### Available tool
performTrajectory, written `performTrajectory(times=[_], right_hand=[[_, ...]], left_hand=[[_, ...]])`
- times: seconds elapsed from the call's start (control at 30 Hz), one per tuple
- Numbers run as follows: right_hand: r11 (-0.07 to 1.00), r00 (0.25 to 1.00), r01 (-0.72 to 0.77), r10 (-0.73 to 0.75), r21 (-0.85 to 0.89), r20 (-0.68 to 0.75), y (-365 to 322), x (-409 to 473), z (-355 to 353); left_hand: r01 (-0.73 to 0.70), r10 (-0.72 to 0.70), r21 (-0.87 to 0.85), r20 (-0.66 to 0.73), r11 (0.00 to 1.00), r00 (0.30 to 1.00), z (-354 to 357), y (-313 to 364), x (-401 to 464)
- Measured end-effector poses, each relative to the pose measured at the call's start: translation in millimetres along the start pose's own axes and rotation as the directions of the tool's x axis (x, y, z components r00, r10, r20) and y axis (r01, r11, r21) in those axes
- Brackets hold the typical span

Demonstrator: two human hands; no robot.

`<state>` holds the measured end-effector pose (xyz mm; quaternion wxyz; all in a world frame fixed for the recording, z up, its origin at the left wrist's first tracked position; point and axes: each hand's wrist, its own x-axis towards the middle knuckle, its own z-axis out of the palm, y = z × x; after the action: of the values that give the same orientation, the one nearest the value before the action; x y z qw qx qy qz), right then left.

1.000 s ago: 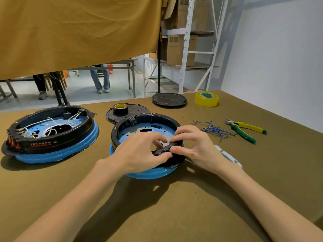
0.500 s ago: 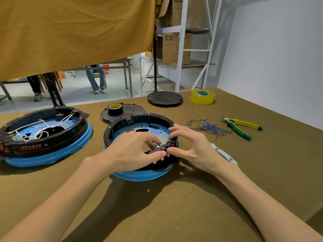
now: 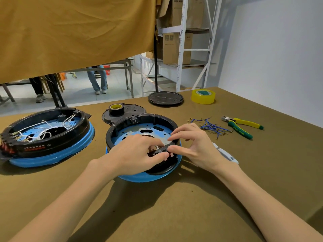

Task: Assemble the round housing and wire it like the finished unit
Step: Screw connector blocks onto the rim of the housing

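1. On the brown table [image 3: 174, 215], near its middle, sits the round housing [image 3: 141, 123], a black ring on a blue base, unwired inside.
2. At its near right rim, both hands meet on a small black switch block [image 3: 161, 150].
3. Left hand [image 3: 132, 154] curls over the rim and pinches the block between thumb and fingertips.
4. Right hand [image 3: 194, 145] pinches the block's other end with thumb and forefinger; its other fingers spread loosely above.
5. Well to the left stands the finished unit [image 3: 47, 135], with white wires looped across its blue floor.
6. Right of the housing lie blue wires [image 3: 209, 127], then green-and-yellow pliers [image 3: 243, 126].
7. Farther back sit a yellow tape roll [image 3: 203, 96] and a black lid [image 3: 165, 98].
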<state>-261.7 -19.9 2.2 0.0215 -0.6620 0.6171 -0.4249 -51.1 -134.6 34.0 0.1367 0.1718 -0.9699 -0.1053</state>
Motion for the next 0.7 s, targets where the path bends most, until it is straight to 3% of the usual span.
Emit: performTrajectory(times=[0.37,0.57,0.7], right_hand=[[0.994,0.999,0.045,-0.047,-0.096,-0.024,-2.8,-1.2,4.3],[0.999,0.999,-0.019,0.018,-0.043,-0.027,-5.0,-9.7,-0.4],[0.984,0.991,-0.129,0.134,0.126,-0.029,-15.3,-14.5,-4.1]], left_hand=[[0.019,-0.019,0.015,0.003,1.000,1.000,2.7,0.9,-2.4],[0.078,-0.073,0.058,-0.076,0.995,0.994,5.4,9.4,-5.1],[0.070,-0.069,0.008,-0.053,0.998,0.996,4.6,22.0,-7.6]])
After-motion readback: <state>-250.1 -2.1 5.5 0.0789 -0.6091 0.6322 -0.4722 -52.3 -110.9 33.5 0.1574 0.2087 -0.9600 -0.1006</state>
